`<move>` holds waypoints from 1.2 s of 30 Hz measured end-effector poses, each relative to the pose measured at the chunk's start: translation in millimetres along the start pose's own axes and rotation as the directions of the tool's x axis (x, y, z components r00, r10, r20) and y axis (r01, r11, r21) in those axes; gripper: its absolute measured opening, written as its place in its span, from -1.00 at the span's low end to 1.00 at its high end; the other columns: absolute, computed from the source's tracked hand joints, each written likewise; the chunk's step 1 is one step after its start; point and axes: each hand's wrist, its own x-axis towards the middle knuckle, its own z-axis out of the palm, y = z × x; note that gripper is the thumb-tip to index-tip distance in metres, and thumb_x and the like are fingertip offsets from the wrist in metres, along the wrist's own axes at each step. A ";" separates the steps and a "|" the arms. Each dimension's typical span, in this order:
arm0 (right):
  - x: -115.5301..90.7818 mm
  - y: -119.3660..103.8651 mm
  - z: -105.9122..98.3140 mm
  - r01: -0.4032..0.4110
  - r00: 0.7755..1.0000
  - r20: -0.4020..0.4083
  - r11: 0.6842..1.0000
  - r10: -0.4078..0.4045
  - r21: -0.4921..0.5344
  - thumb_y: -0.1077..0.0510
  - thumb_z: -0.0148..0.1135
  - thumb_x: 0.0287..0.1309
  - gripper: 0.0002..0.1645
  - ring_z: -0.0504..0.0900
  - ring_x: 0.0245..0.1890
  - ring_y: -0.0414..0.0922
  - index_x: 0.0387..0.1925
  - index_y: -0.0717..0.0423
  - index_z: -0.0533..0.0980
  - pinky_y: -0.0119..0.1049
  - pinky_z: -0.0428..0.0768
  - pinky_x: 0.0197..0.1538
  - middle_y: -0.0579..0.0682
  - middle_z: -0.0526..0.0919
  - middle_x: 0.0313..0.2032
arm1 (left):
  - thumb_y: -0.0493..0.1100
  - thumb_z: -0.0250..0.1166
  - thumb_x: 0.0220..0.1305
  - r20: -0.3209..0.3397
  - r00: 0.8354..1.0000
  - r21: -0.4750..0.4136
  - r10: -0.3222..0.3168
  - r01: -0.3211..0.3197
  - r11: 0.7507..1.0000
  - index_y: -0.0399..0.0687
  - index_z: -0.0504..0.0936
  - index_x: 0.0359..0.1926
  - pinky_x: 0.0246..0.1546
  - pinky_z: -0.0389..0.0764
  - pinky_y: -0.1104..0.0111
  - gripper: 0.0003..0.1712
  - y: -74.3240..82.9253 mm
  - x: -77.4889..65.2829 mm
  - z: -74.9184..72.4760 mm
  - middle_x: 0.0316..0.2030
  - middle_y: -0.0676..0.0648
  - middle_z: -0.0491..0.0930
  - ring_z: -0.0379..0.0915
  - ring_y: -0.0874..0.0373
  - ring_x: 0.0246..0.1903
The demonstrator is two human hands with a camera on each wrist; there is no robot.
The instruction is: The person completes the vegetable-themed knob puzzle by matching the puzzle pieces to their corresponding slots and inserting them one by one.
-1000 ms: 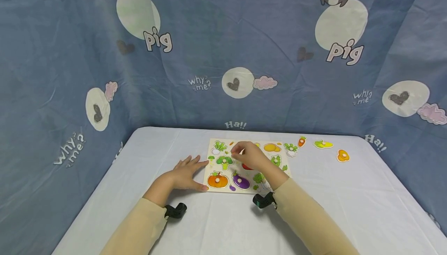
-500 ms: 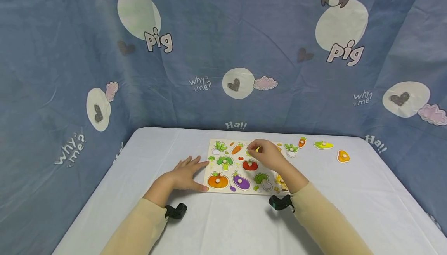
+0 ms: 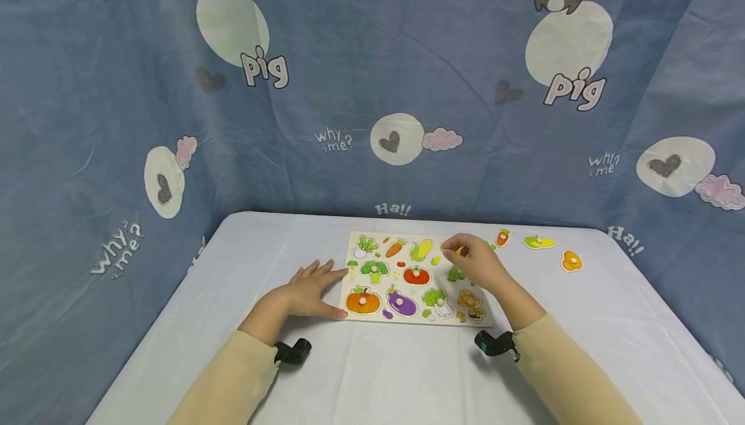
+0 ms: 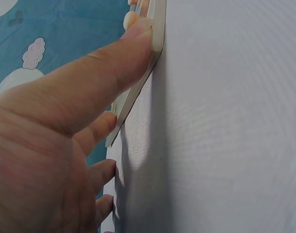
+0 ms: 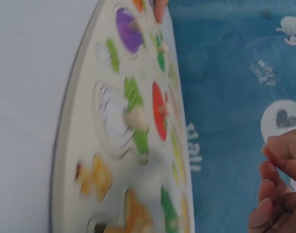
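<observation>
A wooden vegetable puzzle board (image 3: 384, 322) lies on the white table. Spread out at its left edge is my left hand (image 3: 314, 292), fingers straight, its thumb (image 4: 123, 56) on the near corner in the left wrist view. Above the board's far right part, my right hand (image 3: 480, 263) has loosely curled fingers (image 5: 269, 194) with nothing visible between them. Knobbed pieces sit in the board, among them a pumpkin (image 3: 363, 301), an eggplant (image 3: 403, 304), a tomato (image 3: 416, 275) and a broccoli (image 3: 375, 272). Carrot (image 3: 396, 248) and corn (image 3: 421, 250) pictures without knobs show along the far row.
To the right of the board lie loose pieces: a carrot (image 3: 503, 237), a corn (image 3: 538, 242) and an orange-yellow one (image 3: 572, 261). A green-leaved piece (image 3: 491, 246) is mostly hidden behind my right hand. A blue printed cloth (image 3: 302, 173) hangs behind the white table (image 3: 401, 380).
My right hand has moved right along the board's far row, uncovering the carrot and corn pictures. It now partly covers the green-leaved loose piece. The left hand has stayed put.
</observation>
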 end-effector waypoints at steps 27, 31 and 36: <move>10.7 73.4 -18.9 -0.075 0.993 -0.093 0.997 0.075 0.002 0.17 0.19 0.39 -0.70 0.55 -0.16 0.06 0.04 0.27 0.59 -0.20 0.55 -0.18 0.18 0.63 -0.06 | 0.36 0.47 -0.02 -0.008 1.000 0.023 0.009 -0.008 1.000 0.15 0.22 0.54 0.47 -0.23 -0.19 0.15 -1.6 -0.6 1.3 0.56 -0.21 -0.04 -0.29 -0.29 0.53; 13.3 79.5 -20.9 -0.078 0.993 -0.094 0.997 0.077 -0.013 0.17 0.19 0.38 -0.70 0.53 -0.17 0.06 0.03 0.28 0.59 -0.18 0.52 -0.15 0.19 0.63 -0.06 | 0.35 0.48 -0.03 -0.015 1.000 0.016 0.014 -0.014 1.000 0.13 0.23 0.53 0.47 -0.23 -0.20 0.15 0.0 -2.5 0.6 0.55 -0.23 -0.02 -0.29 -0.29 0.53; 16.3 86.4 -23.8 -0.090 0.993 -0.085 0.995 0.086 -0.046 0.19 0.20 0.36 -0.72 0.54 -0.13 0.09 0.00 0.30 0.59 -0.13 0.52 -0.13 0.23 0.64 -0.07 | 0.33 0.49 -0.03 -0.020 1.000 -0.001 0.015 -0.015 1.000 0.10 0.25 0.52 0.47 -0.23 -0.20 0.14 1.2 -3.9 -0.2 0.55 -0.24 -0.01 -0.28 -0.29 0.53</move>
